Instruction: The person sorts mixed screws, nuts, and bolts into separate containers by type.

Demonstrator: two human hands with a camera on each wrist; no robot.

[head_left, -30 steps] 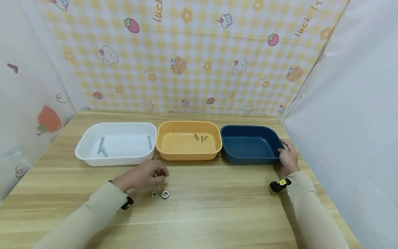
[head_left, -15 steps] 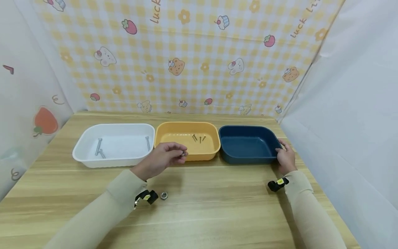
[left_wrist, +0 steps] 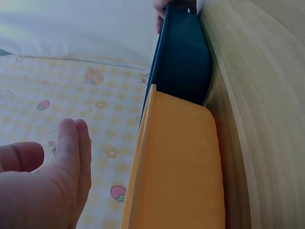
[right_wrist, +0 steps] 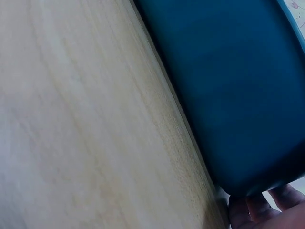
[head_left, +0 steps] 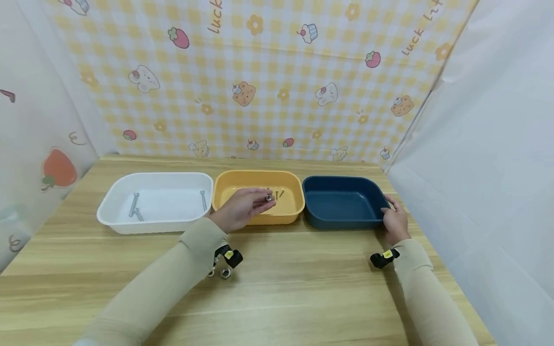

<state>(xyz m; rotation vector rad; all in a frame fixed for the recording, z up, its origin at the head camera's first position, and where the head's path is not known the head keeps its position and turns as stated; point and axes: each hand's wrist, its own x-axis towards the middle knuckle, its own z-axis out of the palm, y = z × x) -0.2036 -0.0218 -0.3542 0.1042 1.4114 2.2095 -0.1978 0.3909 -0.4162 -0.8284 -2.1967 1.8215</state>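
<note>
My left hand pinches a small metal nut between thumb and fingers, above the yellow tray. In the left wrist view, the left hand mostly hides the nut. At the far right, my right hand grips the outer edge of the dark blue tray, thumb over its rim. The right wrist view has fingertips of the right hand against the end of the blue tray. Several small screws lie in the yellow tray, partly covered by the left hand.
A white tray with a few long bolts stands left of the yellow one; the trays sit in a row. On the wooden table, a larger nut and a smaller one lie near the left wrist camera.
My left hand has picked up a nut from the table and moved it up and right, over the yellow tray. The right hand keeps its grip on the blue tray.
</note>
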